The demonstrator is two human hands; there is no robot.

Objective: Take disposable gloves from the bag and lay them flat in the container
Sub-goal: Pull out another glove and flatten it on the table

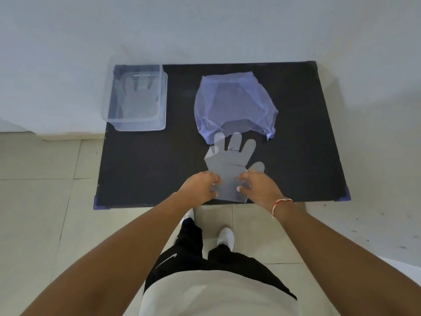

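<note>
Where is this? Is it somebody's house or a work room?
Hard to say, but it looks like a plain indoor room set up for a task: bare pale wall, tiled floor, and a low black table holding only a clear container, a bag and gloves.

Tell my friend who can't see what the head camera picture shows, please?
A person's left hand and right hand pinch the cuff of a clear disposable glove lying flat at the near edge of a black table. Its fingertips overlap a crumpled bluish plastic bag. At the table's far left, a clear plastic container already holds another glove.
</note>
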